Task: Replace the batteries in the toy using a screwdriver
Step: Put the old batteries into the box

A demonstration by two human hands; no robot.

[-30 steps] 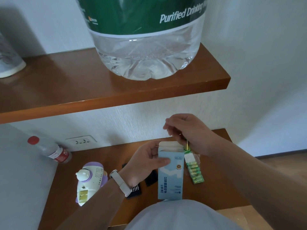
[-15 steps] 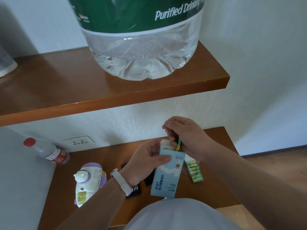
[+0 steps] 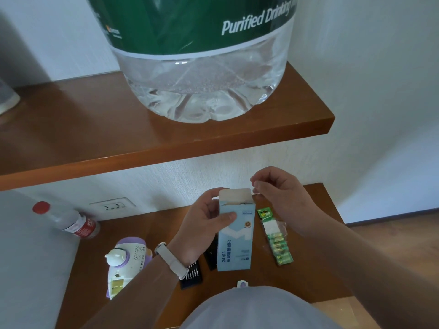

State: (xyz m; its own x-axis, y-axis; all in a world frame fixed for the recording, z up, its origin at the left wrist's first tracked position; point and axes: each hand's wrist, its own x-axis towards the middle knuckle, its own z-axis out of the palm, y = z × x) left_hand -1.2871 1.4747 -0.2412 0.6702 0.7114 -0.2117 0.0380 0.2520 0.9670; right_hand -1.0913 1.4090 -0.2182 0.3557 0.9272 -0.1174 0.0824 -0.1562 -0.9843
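While peering down from the head cam, got the left hand point(image 3: 202, 222) wrapped round the light-blue box point(image 3: 237, 243), holding it upright over the middle of the bench point(image 3: 147, 224), thumb across the front, top flap open. Got the right hand point(image 3: 282, 198) hovering just above and right of that flap, seemingly not touching it. Fingers point(image 3: 261, 184) curled in, thumb and forefinger tips drawn together, nothing showing between them.

Spotted the battery strip point(image 3: 275, 238) flat on the bench just right of the box, pretty much under the right wrist. Long axis running back to front, near end slanted a bit toward the right edge. So straight down and slightly frontward from the right fingers, and way closer to that hand than to the box-holding left. Guessing the next grab goes there.

Found the toy point(image 3: 128, 260) near the left edge of the bench, partly behind the left forearm, battery bay point(image 3: 116, 283) uncovered and facing up, well apart from both hands. Small purple-and-white piece point(image 3: 242, 284) by the front edge, probably the bay cover. Black bit holder point(image 3: 191, 273) just under the left wrist. No sign of the screwdriver itself. Up on the shelf point(image 3: 95, 129), a big water jug point(image 3: 202, 79). Off the bench's left side, a small red-capped bottle point(image 3: 71, 222) on its side.
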